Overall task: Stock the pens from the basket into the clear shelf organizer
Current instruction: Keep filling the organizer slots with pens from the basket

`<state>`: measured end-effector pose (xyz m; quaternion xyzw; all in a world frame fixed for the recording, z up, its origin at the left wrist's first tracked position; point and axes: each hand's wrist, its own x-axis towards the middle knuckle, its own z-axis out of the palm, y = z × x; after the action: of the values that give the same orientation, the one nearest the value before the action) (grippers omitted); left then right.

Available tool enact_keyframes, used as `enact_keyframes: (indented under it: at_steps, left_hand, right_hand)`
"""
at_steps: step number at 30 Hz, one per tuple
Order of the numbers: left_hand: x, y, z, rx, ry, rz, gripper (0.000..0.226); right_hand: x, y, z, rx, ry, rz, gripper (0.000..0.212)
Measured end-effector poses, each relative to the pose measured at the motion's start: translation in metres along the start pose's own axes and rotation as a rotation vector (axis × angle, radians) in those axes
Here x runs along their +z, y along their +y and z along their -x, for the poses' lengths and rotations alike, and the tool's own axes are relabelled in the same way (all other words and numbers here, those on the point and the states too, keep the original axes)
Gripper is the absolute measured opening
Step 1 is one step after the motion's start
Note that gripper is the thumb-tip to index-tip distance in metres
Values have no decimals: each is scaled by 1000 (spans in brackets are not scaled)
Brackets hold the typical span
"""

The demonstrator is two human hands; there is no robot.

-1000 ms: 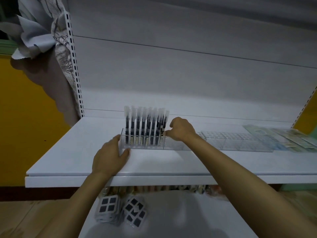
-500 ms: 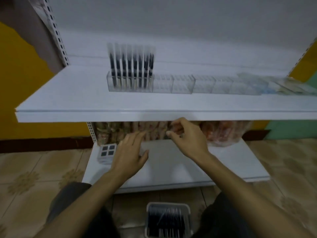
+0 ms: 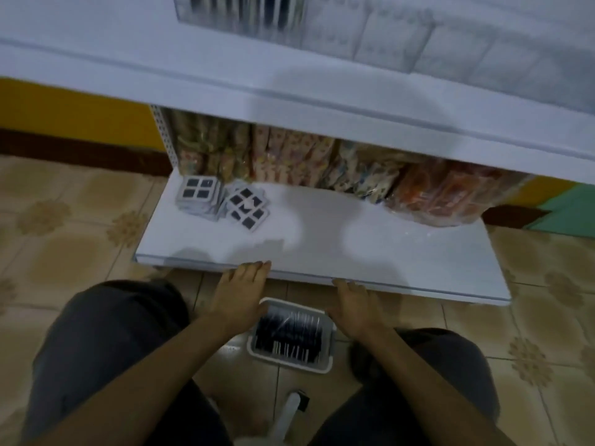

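A white basket (image 3: 318, 365) sits on the tiled floor between my knees, full of dark pens (image 3: 288, 333) in clear sleeves. My left hand (image 3: 238, 294) hovers over the basket's left rim with fingers straight and nothing in it. My right hand (image 3: 355, 305) is above the basket's right rim, fingers relaxed, also holding nothing. The clear shelf organizer (image 3: 386, 37) stands on the upper shelf at the top of the view, blurred, with dark pens (image 3: 244, 11) upright in its left compartments.
The lower white shelf (image 3: 354, 252) juts out just beyond my fingertips, carrying cube puzzle packs (image 3: 222, 201) at its left and colourful packaged goods (image 3: 322, 162) along the back. The upper shelf edge (image 3: 289, 94) overhangs above. A white object (image 3: 286, 413) lies on the floor below the basket.
Both hands dropped from the organizer on the upper shelf down past the lower shelf to just above the basket. The view tilted downward, so the basket is now in plain sight.
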<state>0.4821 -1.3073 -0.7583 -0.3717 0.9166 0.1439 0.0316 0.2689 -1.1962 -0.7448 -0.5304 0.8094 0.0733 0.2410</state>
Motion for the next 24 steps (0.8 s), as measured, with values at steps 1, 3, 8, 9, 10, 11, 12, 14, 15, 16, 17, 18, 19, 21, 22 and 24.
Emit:
enact_keyframes:
  at_steps: [1, 3, 8, 9, 10, 11, 12, 14, 15, 16, 17, 18, 19, 21, 22, 24]
  left_hand:
    - [11, 1, 2, -28, -74, -20, 78]
    - [32, 1, 4, -51, -167, -40, 77]
    - [69, 4, 2, -76, -288, -16, 74]
    - [76, 5, 1, -79, -309, -21, 73]
    - [84, 7, 1, -83, -326, -18, 72]
    - [91, 9, 0, -86, -344, -5, 72]
    - [99, 10, -1, -84, -366, 6, 71]
    - [116, 12, -1, -81, -410, -2, 71]
    - [125, 13, -1, -78, -426, -9, 70]
    - [134, 13, 0, -75, -441, -12, 69]
    - [144, 13, 1, -74, -461, -8, 68]
    - [155, 12, 2, -75, -485, 4, 66]
    - [166, 10, 3, -81, -511, 31, 62]
    - [188, 5, 3, -113, -562, 134, 52]
    - [199, 3, 2, -137, -579, 193, 47]
    - [221, 0, -4, -194, -573, 299, 43]
  right_hand:
    - [10, 3, -3, -1, -34, -10, 60]
    - [31, 8, -7, 8, -86, 5, 52]
    - [75, 26, -8, 33, -177, -38, 53]
    - [82, 30, -8, 42, -200, -39, 52]
    - [90, 35, -9, 53, -219, -40, 49]
    - [96, 38, -11, 62, -227, -40, 47]
    - [104, 41, -13, 68, -232, -41, 48]
    - [118, 41, -18, 75, -247, -47, 53]
    - [126, 40, -21, 80, -258, -52, 56]
    - [136, 40, -23, 80, -268, -56, 57]
    - [145, 39, -25, 75, -275, -57, 56]
    - [156, 37, -26, 65, -280, -60, 54]
    - [167, 36, -28, 56, -286, -69, 52]
    - [190, 32, -31, 57, -304, -100, 50]
    - [202, 31, -32, 65, -311, -114, 50]
    - [224, 28, -38, 86, -315, -147, 52]
